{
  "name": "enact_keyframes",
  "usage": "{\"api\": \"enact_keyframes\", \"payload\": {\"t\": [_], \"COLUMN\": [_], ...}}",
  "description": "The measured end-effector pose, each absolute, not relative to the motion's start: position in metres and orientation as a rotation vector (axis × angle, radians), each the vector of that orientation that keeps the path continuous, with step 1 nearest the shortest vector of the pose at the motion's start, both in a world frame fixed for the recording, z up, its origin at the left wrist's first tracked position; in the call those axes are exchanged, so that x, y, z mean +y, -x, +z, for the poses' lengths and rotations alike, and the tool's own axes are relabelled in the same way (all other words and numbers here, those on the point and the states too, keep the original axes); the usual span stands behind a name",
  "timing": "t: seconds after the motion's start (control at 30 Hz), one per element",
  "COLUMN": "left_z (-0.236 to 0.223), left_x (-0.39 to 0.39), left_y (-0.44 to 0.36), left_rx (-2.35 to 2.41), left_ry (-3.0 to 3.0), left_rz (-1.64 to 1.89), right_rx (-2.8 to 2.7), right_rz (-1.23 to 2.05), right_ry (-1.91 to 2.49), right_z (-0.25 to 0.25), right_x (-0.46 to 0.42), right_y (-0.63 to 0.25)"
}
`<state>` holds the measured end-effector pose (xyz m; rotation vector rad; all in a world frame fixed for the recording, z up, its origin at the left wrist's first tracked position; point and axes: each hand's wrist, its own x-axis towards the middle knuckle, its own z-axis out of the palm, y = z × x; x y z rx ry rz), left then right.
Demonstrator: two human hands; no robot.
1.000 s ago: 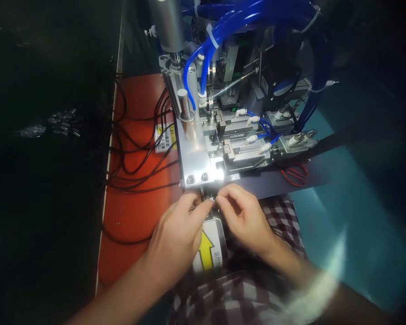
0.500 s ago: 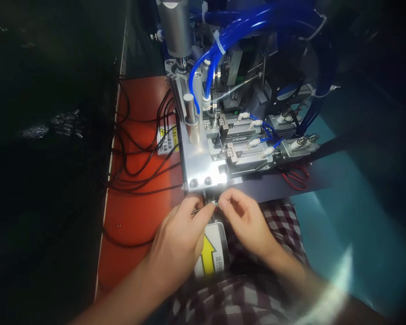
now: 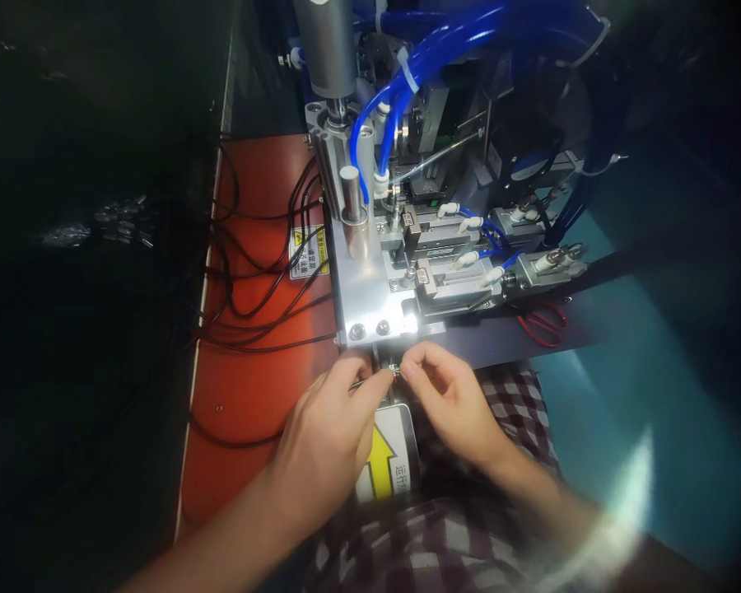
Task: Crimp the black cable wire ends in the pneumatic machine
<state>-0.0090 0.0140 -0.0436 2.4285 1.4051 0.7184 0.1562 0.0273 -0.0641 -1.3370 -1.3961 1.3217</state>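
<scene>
Pinching thin wires (image 3: 395, 371) in the left hand (image 3: 333, 412), just in front of the machine (image 3: 368, 305); pressing fingers of the right hand (image 3: 460, 412) together beside them, apparently arranging strands, next requiring steadiness.

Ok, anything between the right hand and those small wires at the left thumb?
Nothing visible. The right hand has its fingertips at the small wires, beside the thumb of the left hand; contact is too small to tell. The metal plate lies beyond, not between.
</scene>
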Motion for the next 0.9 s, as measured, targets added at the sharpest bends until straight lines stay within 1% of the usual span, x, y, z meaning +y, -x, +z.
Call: {"api": "enact_keyframes", "payload": {"t": [0.23, 0.5, 0.7, 0.9], "left_z": [-0.041, -0.040, -0.041, -0.043], "left_x": [0.015, 0.016, 0.016, 0.016], "left_y": [0.008, 0.008, 0.008, 0.008], "left_rx": [1.400, 1.386, 1.398, 1.383], "left_ry": [-2.460, -2.474, -2.481, -2.469], "left_rz": [0.672, 0.698, 0.714, 0.728], "right_rx": [-1.330, -1.367, -1.260, -1.314], "right_rz": [1.431, 1.413, 1.632, 1.548], "right_ry": [1.321, 1.325, 1.406, 1.402], "right_z": [-0.063, -0.061, -0.052, -0.055], "right_x": [0.029, 0.030, 0.037, 0.035], "right_y": [-0.158, -0.160, -0.161, -0.162]}}
